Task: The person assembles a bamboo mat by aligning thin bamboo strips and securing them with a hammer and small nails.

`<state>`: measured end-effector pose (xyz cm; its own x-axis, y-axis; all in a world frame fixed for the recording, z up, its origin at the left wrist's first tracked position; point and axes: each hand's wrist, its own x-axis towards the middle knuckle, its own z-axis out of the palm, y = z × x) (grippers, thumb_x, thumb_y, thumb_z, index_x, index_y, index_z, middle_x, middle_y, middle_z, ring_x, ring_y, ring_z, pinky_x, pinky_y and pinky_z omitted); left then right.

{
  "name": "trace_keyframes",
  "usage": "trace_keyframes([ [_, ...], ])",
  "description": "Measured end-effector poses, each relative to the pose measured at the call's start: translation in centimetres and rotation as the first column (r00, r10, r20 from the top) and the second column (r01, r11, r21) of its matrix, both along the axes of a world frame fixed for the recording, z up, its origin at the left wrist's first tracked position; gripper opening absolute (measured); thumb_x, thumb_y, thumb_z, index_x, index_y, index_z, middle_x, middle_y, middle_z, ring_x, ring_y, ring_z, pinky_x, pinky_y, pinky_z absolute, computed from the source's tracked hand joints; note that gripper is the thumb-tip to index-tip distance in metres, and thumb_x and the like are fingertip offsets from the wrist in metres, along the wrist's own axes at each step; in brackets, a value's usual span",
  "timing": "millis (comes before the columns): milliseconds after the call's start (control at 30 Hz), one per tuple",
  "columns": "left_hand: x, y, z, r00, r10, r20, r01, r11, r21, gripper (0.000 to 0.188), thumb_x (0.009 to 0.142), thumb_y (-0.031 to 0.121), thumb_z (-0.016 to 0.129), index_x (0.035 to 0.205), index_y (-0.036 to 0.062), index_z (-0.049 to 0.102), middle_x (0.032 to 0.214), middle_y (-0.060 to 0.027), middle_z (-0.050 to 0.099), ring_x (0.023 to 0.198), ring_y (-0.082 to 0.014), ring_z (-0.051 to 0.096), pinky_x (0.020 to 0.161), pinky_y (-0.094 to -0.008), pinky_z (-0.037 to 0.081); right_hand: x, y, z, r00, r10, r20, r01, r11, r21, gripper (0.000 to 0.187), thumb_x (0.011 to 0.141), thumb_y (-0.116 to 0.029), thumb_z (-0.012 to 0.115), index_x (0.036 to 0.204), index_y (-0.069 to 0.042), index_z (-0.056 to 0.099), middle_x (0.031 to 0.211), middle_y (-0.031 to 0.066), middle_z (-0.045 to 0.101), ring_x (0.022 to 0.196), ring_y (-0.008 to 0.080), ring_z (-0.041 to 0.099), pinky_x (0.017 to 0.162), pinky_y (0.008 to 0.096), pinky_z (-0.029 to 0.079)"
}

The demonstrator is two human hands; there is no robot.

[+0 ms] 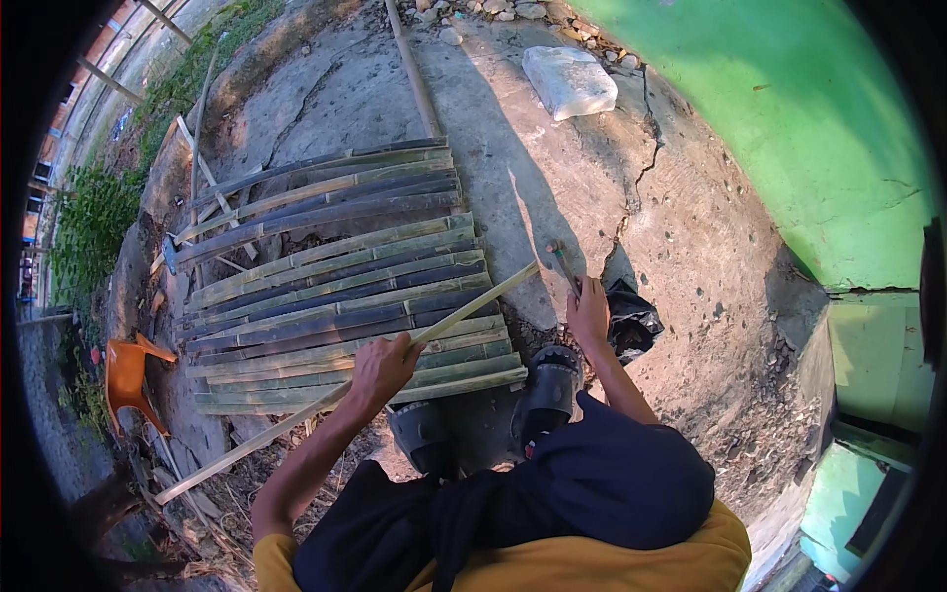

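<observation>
My left hand point(383, 370) is closed around a long, pale bamboo strip point(252, 444). The strip slants from the lower left up past my shoes, its far end close to my right hand point(589, 311). That hand grips the handle of a hammer point(564, 264), whose head points away from me near the strip's end. Under and beyond the strip lies a row of split bamboo slats point(335, 321), green, tan and dark, side by side on the ground. The farther slats have wider gaps between them.
A black plastic bag point(633, 324) lies right of my shoes point(546, 390). At the left is an orange plastic chair point(126, 380). A whitish block point(569, 83) sits on cracked concrete farther off, near a bamboo pole point(412, 74). A green wall point(789, 118) bounds the right.
</observation>
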<state>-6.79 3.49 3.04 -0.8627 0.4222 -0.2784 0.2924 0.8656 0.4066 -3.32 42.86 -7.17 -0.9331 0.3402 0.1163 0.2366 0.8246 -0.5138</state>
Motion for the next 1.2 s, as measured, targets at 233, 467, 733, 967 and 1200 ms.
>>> trace_keyframes([
  [233,1.5,0.6,3.1,0.999,0.026,0.028,-0.023,0.995,-0.095,0.037,0.103,0.041,0.058,0.092,0.0062,0.061,0.063,-0.0189,0.064,0.057,-0.0405,0.066,0.053,-0.0528,0.048,-3.2,-2.9,3.2,0.996,0.060,0.072,-0.026,0.916,-0.400,0.040,0.087,-0.021,0.081,0.116,-0.001,0.062,0.088,0.0096,0.069,0.073,0.0159,0.066,0.068,0.0322,0.056],
  [467,3.3,1.1,6.2,0.999,0.038,0.026,-0.035,0.994,-0.102,0.037,0.105,0.041,0.056,0.092,0.0063,0.059,0.062,-0.0182,0.064,0.056,-0.0404,0.066,0.053,-0.0540,0.049,-4.3,-4.2,0.9,0.991,0.089,0.095,-0.021,0.829,-0.558,0.030,0.090,-0.016,0.081,0.108,0.004,0.067,0.083,0.0119,0.074,0.072,0.0139,0.071,0.065,0.0273,0.059],
  [733,4.9,1.0,7.0,1.000,0.029,0.011,-0.027,0.990,-0.140,0.036,0.105,0.040,0.056,0.091,0.0074,0.057,0.059,-0.0169,0.063,0.055,-0.0405,0.066,0.053,-0.0537,0.048,-4.2,-5.0,0.1,0.970,0.079,0.232,0.157,0.524,-0.837,0.025,0.093,-0.008,0.077,0.110,0.006,0.066,0.091,0.0129,0.074,0.079,0.0183,0.076,0.067,0.0279,0.063],
  [967,5.4,0.8,6.5,0.999,0.003,0.054,0.006,0.986,-0.167,0.035,0.105,0.039,0.056,0.092,0.0062,0.058,0.064,-0.0182,0.066,0.057,-0.0414,0.067,0.054,-0.0543,0.049,-2.6,-4.6,-2.2,0.951,0.109,0.291,0.224,0.408,-0.885,0.027,0.092,-0.003,0.075,0.116,0.006,0.066,0.094,0.0149,0.074,0.080,0.0206,0.076,0.070,0.0290,0.064],
  [1200,5.9,1.2,6.1,0.995,0.001,0.099,0.016,0.985,-0.174,0.034,0.105,0.039,0.055,0.096,0.0057,0.057,0.069,-0.0188,0.069,0.061,-0.0422,0.068,0.057,-0.0558,0.049,-1.5,-4.5,-2.6,0.954,0.083,0.288,0.216,0.475,-0.853,0.033,0.086,-0.001,0.079,0.114,0.006,0.064,0.087,0.0144,0.075,0.075,0.0184,0.075,0.066,0.0288,0.063],
])
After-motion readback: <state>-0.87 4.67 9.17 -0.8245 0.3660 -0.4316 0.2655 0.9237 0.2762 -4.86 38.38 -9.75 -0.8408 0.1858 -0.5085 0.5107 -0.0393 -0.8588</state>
